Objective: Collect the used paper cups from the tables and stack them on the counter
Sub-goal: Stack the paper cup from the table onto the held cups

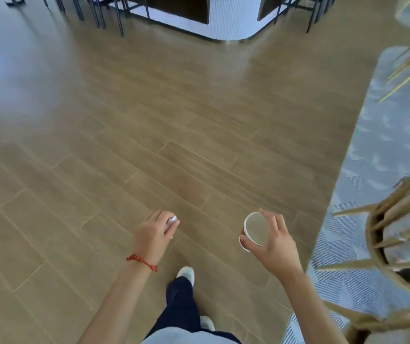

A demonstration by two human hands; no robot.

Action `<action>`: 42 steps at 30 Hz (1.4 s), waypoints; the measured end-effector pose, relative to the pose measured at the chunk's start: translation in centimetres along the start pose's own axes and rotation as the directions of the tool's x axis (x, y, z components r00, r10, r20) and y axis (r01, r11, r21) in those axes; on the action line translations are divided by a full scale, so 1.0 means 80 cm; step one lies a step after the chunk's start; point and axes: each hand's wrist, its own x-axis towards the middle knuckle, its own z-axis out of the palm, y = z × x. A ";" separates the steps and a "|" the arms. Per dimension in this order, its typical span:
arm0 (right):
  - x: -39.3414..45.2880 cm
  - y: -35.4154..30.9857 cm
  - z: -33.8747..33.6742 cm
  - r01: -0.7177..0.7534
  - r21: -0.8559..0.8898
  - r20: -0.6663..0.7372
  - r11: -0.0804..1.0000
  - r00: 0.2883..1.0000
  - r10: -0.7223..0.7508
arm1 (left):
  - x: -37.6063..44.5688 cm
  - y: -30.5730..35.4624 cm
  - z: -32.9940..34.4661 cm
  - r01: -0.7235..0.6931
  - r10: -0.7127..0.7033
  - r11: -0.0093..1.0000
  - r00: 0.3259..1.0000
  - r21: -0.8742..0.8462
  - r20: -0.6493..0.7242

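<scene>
My right hand (pixel 276 240) grips a paper cup (pixel 254 229) by its rim; the cup has a white inside and a dark red outside, and its mouth faces me. My left hand (pixel 150 235), with a red string bracelet at the wrist, is closed around a small white object (pixel 172 222), mostly hidden by the fingers, so I cannot tell what it is. Both hands hang over a wooden plank floor (pixel 149 120). No table top or counter is in view.
Tan wooden chairs (pixel 397 244) stand close on the right over a blue-grey carpet (pixel 372 150). Dark chair and table legs (pixel 95 11) line the far edge, with dark furniture (pixel 181 8) on a pale floor patch. My leg and white shoe (pixel 186 274) are below.
</scene>
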 end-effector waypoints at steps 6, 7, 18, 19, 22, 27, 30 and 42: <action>0.105 0.025 -0.013 -0.162 0.005 -0.108 0.987 0.981 0.162 | 0.154 0.001 0.082 -0.175 0.182 0.980 0.981 -0.095 0.070; 0.126 0.026 -0.015 -0.184 0.014 -0.127 0.983 0.975 0.184 | 0.181 0.000 0.094 -0.197 0.207 0.974 0.975 -0.114 0.082; 0.306 0.028 -0.043 -0.387 0.094 -0.230 0.917 0.888 0.398 | 0.422 0.006 0.190 -0.327 0.352 0.929 0.925 -0.175 0.143; 0.320 0.033 -0.046 -0.398 0.099 -0.236 0.912 0.881 0.410 | 0.438 0.010 0.199 -0.330 0.359 0.926 0.921 -0.185 0.153; 0.367 0.054 -0.059 -0.418 0.105 -0.250 0.902 0.867 0.431 | 0.486 0.027 0.238 -0.354 0.389 0.913 0.904 -0.203 0.177; 0.473 0.103 -0.096 -0.426 0.116 -0.300 0.897 0.846 0.440 | 0.581 0.074 0.315 -0.354 0.397 0.909 0.896 -0.221 0.197; 0.540 0.136 -0.132 -0.419 0.120 -0.319 0.900 0.842 0.434 | 0.644 0.114 0.357 -0.387 0.431 0.895 0.879 -0.221 0.204; 0.764 0.264 -0.257 -0.484 0.121 -0.331 0.867 0.803 0.495 | 0.875 0.253 0.504 -0.440 0.506 0.851 0.831 -0.286 0.229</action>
